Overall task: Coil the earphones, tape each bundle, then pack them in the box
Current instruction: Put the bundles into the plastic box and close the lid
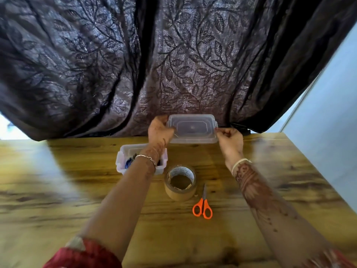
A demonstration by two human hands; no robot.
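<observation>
A dark leaf-patterned curtain (173, 64) hangs behind a wooden table (270, 171). At its far edge we hold a clear lid (193, 128), long axis left to right, our left hand (159, 130) gripping its left end and our right hand (229, 140) pinching its right end. The open box (123, 157) sits nearer and leftward, under our left forearm, with what look like earphones (128, 163) inside. A tape roll (180, 190) and scissors (202, 207) lie nearer still.

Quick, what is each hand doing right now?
Left hand: grips the left end of the clear lid.
Right hand: pinches the lid's right end.
</observation>
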